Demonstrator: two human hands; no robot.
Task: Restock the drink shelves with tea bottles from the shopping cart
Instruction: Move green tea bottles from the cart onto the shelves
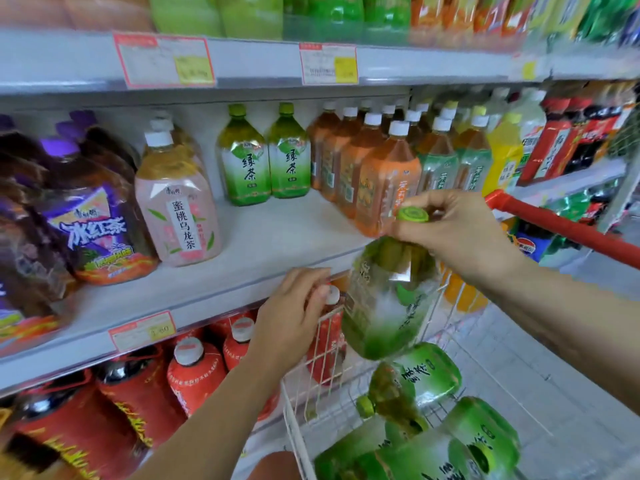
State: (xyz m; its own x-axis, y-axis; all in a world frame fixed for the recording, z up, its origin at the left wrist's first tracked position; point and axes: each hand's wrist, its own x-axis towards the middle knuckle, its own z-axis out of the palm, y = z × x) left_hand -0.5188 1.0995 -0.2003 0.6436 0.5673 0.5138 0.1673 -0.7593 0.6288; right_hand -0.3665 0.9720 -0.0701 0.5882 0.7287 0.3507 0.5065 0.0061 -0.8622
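Green-capped tea bottle (389, 299) hung from my right hand (453, 233), fingers pinching its neck, over the cart (322, 393). Left hand (294, 317) curled on the cart rim. Two green teas (266, 154) shelved beyond my fingers; approx. four more bottles (433, 420) lay below, unshelved.

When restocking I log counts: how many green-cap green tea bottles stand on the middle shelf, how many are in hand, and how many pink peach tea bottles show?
Standing green tea bottles: 2
Held green tea bottle, in the right hand: 1
Pink peach tea bottles: 2 visible, one behind the other
Total: 5
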